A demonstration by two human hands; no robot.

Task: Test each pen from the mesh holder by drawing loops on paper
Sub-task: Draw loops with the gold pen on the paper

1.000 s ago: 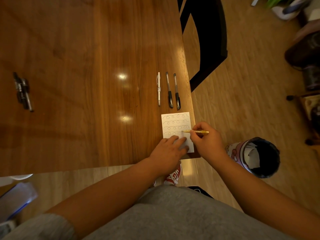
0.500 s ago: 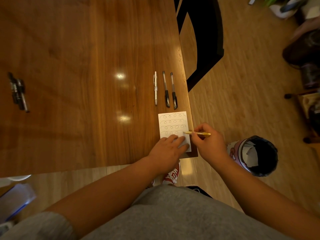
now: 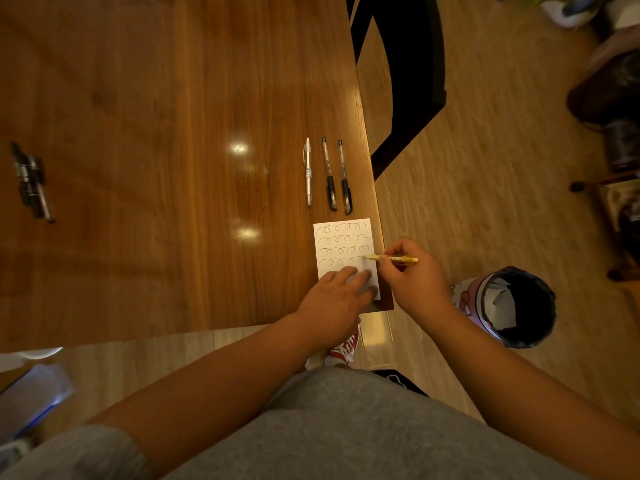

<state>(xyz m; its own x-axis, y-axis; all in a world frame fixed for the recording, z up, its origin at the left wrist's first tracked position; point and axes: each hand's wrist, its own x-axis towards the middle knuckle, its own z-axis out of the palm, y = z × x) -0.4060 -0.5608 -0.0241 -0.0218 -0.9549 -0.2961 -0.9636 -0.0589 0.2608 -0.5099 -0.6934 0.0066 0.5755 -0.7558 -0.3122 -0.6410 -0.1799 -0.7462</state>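
A small white paper (image 3: 341, 242) with several rows of drawn loops lies at the near right corner of the wooden table (image 3: 156, 168). My left hand (image 3: 334, 299) presses flat on the paper's lower part. My right hand (image 3: 410, 277) pinches a yellow pen (image 3: 398, 259), its tip on the paper at the right end of the lowest loop row. Beyond the paper lie a white pen (image 3: 308, 171) and two black-grip pens (image 3: 329, 174) (image 3: 345, 178), side by side. No mesh holder shows.
A dark cluster of pens or markers (image 3: 31, 181) lies at the table's far left. A black chair (image 3: 401, 74) stands past the right edge. A round bin (image 3: 509, 306) sits on the floor right of my right hand. The table edge runs just beside the paper.
The yellow pen's tip has crept a little along the lowest loop row. My left hand stays on the paper. The view has shifted slightly.
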